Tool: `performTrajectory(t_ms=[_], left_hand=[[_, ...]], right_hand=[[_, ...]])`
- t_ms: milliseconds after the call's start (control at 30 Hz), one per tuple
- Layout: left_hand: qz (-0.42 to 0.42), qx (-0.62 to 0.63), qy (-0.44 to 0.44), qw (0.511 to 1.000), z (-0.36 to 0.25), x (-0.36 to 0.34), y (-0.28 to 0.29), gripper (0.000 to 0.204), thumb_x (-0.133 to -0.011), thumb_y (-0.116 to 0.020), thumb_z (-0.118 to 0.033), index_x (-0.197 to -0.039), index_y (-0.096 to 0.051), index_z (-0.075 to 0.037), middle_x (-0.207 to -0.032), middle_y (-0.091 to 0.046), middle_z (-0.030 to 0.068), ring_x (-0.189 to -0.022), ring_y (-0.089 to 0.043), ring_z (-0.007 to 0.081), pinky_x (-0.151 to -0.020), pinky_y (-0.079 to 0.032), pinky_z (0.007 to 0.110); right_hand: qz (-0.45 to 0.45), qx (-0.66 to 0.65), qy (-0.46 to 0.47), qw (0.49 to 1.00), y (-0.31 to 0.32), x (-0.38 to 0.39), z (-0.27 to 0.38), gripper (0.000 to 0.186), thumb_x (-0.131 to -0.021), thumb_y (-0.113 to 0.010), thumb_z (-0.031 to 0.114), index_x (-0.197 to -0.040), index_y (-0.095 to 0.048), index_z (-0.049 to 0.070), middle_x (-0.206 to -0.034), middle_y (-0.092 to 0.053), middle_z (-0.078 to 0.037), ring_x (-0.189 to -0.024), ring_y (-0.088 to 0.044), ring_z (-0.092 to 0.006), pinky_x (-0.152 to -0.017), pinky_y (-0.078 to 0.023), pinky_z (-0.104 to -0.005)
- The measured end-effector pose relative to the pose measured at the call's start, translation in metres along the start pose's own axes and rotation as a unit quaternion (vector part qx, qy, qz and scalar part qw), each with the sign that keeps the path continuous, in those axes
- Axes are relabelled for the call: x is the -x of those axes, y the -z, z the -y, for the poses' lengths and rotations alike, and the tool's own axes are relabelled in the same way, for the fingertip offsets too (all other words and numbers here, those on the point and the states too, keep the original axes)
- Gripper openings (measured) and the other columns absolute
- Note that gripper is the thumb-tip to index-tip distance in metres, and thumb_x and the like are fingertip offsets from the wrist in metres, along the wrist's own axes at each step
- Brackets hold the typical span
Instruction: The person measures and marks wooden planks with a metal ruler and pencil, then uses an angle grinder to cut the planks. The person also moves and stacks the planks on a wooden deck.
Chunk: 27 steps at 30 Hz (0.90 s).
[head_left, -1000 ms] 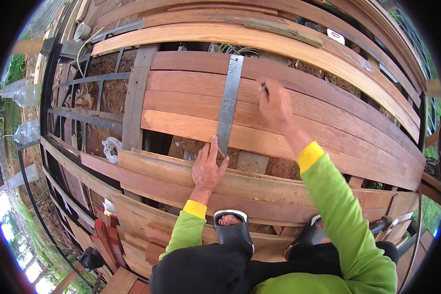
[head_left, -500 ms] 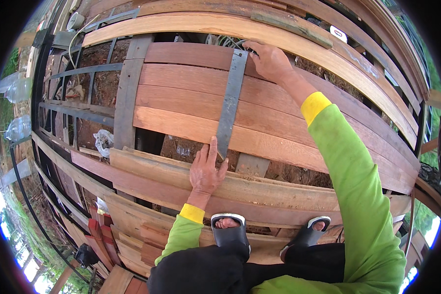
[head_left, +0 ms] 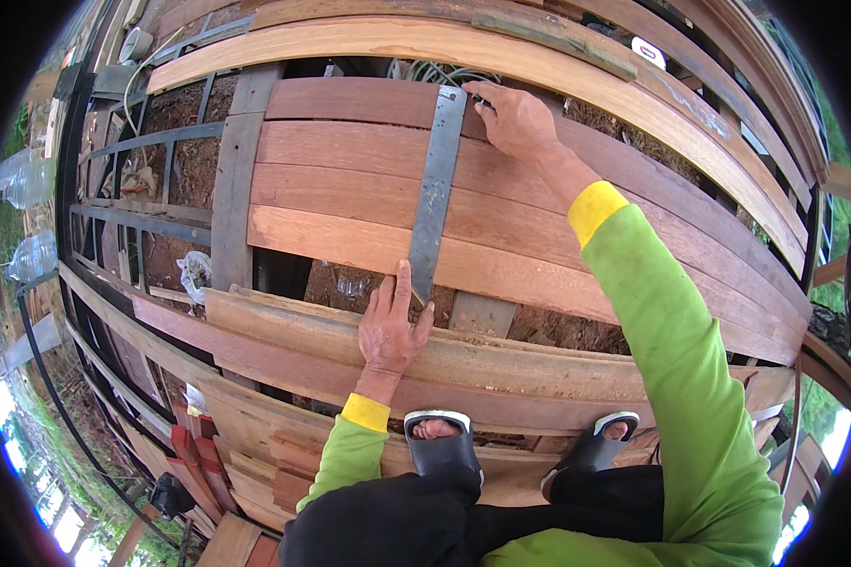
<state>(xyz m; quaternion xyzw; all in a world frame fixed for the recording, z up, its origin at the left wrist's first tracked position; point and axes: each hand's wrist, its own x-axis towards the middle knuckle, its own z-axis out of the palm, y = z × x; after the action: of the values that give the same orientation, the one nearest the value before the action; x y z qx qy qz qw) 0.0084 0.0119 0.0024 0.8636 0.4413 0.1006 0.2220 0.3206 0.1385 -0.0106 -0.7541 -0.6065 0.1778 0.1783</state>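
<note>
A flat grey metal bar (head_left: 435, 194) lies crosswise over several reddish-brown boards (head_left: 336, 146) set side by side. At its near end, my left hand (head_left: 392, 333) has the index finger along the left edge and the thumb on the other side. The bar's near tip projects past the lighter nearest board (head_left: 321, 236). My right hand (head_left: 520, 121) grips the far end, fingers curled at its right edge beside small holes. Part of the right fingertips is hidden.
A long pale board (head_left: 369, 40) runs behind the boards. Stacked planks (head_left: 501, 364) lie between the work and my sandalled feet (head_left: 442, 439). Gaps show soil below. At left are a metal frame (head_left: 151, 225), a crumpled plastic bag (head_left: 196, 274) and a grey support beam (head_left: 237, 180).
The view has shifted slightly, so everything appears a little further left. Both hands and the metal bar keep their places on the boards.
</note>
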Motion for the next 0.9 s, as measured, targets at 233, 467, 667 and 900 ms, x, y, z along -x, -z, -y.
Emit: performTrajectory(t_ms=[233, 467, 667, 900], left_hand=[[0.004, -0.001, 0.002, 1.0, -0.002, -0.001, 0.002, 0.077, -0.078, -0.074, -0.023, -0.143, -0.041, 0.002, -0.12, -0.057, 0.0246, -0.097, -0.059, 0.0377, -0.081, -0.053, 0.042], [0.002, -0.006, 0.004, 1.0, -0.001, 0.0, 0.001, 0.078, -0.077, -0.074, -0.023, -0.143, -0.042, 0.002, -0.12, -0.057, 0.0237, -0.096, -0.06, 0.0367, -0.08, -0.053, 0.042], [-0.003, -0.01, 0.003, 1.0, -0.002, -0.001, 0.001, 0.078, -0.076, -0.075, -0.024, -0.143, -0.042, 0.002, -0.119, -0.057, 0.0231, -0.095, -0.06, 0.0368, -0.08, -0.053, 0.042], [0.005, -0.001, 0.021, 1.0, -0.004, 0.0, 0.001, 0.079, -0.076, -0.075, -0.023, -0.144, -0.042, 0.0, -0.118, -0.058, 0.0229, -0.1, -0.06, 0.0383, -0.083, -0.052, 0.043]], right_hand=[[-0.038, 0.014, 0.01, 0.999, -0.004, 0.004, -0.001, 0.034, -0.096, -0.054, 0.02, -0.129, -0.06, 0.024, -0.127, -0.064, -0.003, -0.103, -0.066, -0.032, -0.085, -0.055, -0.0399], [-0.046, 0.007, 0.018, 0.999, -0.006, 0.006, -0.002, 0.035, -0.094, -0.055, 0.019, -0.129, -0.06, 0.023, -0.131, -0.061, -0.001, -0.106, -0.065, -0.03, -0.088, -0.055, -0.0381], [-0.041, -0.008, 0.025, 0.999, -0.002, 0.009, 0.0, 0.035, -0.094, -0.055, 0.019, -0.128, -0.061, 0.018, -0.132, -0.061, -0.007, -0.112, -0.063, -0.0305, -0.093, -0.053, -0.0401], [-0.035, -0.005, 0.034, 0.999, -0.001, 0.009, -0.004, 0.035, -0.094, -0.054, 0.018, -0.128, -0.06, 0.017, -0.132, -0.061, -0.008, -0.111, -0.063, -0.0317, -0.093, -0.052, -0.0408]])
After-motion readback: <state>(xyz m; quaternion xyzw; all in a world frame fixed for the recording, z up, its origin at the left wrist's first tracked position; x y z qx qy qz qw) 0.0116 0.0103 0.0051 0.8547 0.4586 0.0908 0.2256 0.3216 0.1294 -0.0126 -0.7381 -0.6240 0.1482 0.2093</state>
